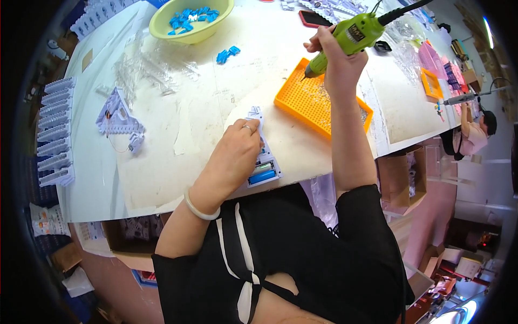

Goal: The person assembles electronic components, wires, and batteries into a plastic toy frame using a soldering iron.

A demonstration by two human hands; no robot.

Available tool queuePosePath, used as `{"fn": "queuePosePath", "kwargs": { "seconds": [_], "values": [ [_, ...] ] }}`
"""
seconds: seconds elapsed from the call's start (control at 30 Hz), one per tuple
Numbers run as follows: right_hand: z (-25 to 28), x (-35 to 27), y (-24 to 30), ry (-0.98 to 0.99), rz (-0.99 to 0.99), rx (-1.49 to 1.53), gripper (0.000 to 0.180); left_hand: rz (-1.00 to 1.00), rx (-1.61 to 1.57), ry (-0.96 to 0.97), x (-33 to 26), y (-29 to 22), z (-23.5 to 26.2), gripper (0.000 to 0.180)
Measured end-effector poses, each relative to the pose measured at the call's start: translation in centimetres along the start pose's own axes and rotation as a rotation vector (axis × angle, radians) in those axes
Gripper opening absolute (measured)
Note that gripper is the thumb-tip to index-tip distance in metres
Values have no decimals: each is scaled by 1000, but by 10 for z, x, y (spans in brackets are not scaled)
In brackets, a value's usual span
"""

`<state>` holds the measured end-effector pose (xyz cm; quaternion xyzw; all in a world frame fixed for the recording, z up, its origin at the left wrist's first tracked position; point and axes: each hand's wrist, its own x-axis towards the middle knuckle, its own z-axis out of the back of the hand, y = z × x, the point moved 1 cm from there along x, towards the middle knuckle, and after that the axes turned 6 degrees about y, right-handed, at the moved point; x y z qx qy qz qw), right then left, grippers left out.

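Note:
My left hand (pixel 232 148) rests with bent fingers on a pale lavender plastic housing (pixel 256 112), holding it to the table near the front edge. At the housing's near end an open compartment shows a blue cylindrical battery (pixel 263 177) with a lighter one beside it; my fingers hide the middle. Raised at the right, my right hand (pixel 343 67) grips a green corded electric screwdriver (pixel 353 35). Its tip points down and left above an orange perforated tray (pixel 302 120), apart from the housing. Small silvery screws lie in the tray, partly behind my forearm.
A yellow bowl (pixel 186 36) holds blue parts, with a few blue pieces (pixel 228 54) beside it. Left are another lavender housing with wires (pixel 120 116) and a stacked row of lavender parts (pixel 55 132). A red-edged phone (pixel 314 19) lies behind. Another person (pixel 472 137) works far right.

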<state>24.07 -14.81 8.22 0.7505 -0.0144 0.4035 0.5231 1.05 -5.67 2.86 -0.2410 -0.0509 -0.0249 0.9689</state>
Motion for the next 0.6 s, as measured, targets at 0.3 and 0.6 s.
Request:
{"fn": "queuePosePath", "kwargs": {
  "seconds": [0.3,0.6],
  "values": [
    [8,-7,-18,-20,-103,-20,9,18,160,-37,6,-11,-6,25],
    [8,-5,-21,2,-93,5,13,36,167,-57,5,-12,-10,27]
  ]
}}
